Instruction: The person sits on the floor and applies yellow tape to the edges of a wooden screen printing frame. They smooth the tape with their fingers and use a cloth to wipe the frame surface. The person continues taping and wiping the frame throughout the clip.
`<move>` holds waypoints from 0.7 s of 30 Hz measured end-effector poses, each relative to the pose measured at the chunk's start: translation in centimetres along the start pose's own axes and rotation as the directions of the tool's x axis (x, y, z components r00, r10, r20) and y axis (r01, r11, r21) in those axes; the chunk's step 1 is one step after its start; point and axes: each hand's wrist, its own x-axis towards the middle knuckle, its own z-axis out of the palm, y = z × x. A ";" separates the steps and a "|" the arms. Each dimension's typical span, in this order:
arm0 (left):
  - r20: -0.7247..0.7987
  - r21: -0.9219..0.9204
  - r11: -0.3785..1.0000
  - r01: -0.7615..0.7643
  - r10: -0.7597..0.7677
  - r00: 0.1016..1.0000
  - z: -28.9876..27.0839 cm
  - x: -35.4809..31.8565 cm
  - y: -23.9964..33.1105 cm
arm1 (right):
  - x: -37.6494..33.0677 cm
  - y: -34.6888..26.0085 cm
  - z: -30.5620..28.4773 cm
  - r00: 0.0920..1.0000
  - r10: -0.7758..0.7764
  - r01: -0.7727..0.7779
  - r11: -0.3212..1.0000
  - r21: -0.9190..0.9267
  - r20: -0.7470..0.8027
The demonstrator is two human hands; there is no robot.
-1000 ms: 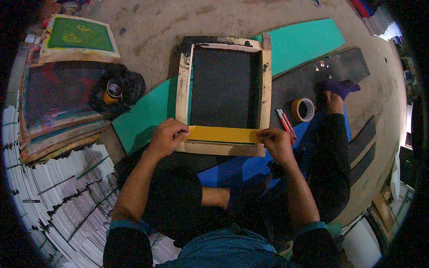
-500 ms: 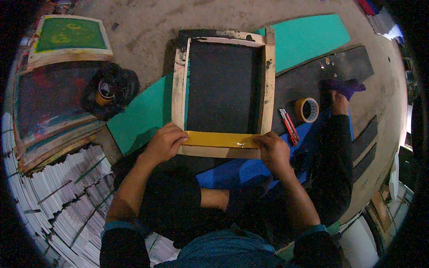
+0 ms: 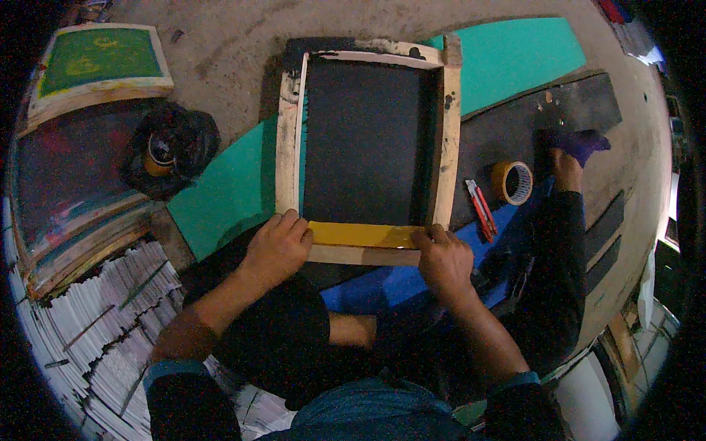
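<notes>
A wooden screen-printing frame [image 3: 449, 132] with a dark mesh [image 3: 368, 140] lies in front of me, its bars stained with black ink. A strip of yellow tape [image 3: 360, 234] stretches across its near end, along the inner side of the near bar. My left hand [image 3: 278, 248] is closed on the strip's left end, fingers bent at the corner of the frame. At the other end, my right hand [image 3: 446, 259] pinches the tape with fingers curled. Whether the strip's middle is stuck down, I cannot tell.
Right of the frame lie a red box cutter [image 3: 482, 211] and a yellow tape roll [image 3: 500, 182]. Green [image 3: 515, 51] and blue sheets [image 3: 390, 289] are underneath. At left are a green-meshed frame [image 3: 103, 59], a cup in black plastic [image 3: 198, 140] and stacked paper [image 3: 110, 338].
The view has shifted slightly. My left fingers have curled more over the tape's left end, and my right hand has come a little inward at its right end.
</notes>
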 end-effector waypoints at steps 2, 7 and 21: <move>0.003 0.022 1.000 -0.017 0.017 1.000 0.1 0.2 0.1 | 0.0 -0.2 0.0 1.000 -0.021 0.021 1.000 -0.018 0.002; 0.086 -0.027 0.999 -0.040 0.042 0.995 -0.1 0.9 -0.2 | -0.1 -0.3 0.5 0.999 0.001 0.000 1.000 -0.020 0.033; 0.274 -0.041 0.999 -0.018 0.028 0.961 -0.2 1.9 -0.6 | 3.1 -1.3 -2.8 0.951 0.068 -0.064 0.998 -0.024 0.303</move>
